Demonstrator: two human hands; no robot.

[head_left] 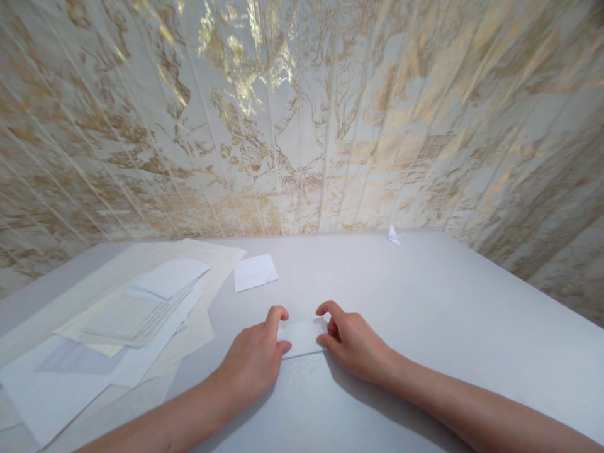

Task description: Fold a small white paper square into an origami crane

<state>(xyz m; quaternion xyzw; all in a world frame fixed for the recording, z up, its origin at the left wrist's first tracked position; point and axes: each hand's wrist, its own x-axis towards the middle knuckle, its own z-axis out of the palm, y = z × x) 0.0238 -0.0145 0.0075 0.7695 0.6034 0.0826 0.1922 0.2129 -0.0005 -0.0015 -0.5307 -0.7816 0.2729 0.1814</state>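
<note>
A small white sheet of paper point(304, 338) lies low over the table between my two hands, its near edge showing as a straight line. My left hand point(257, 352) is closed on the sheet's left end, thumb at the near corner and index finger curled over the far side. At the right end, my right hand point(352, 340) grips it in the same way, with the other fingers curled in. The fingers cover both ends of the paper. A faint raised edge or fold runs along its far side.
Left on the white table point(425, 302) is a spread pile of papers point(136, 314), some with printed lines. A white paper piece point(255, 272) lies beyond my left hand. A small folded paper point(393, 236) stands near the back edge, before a gold-patterned curtain point(302, 126).
</note>
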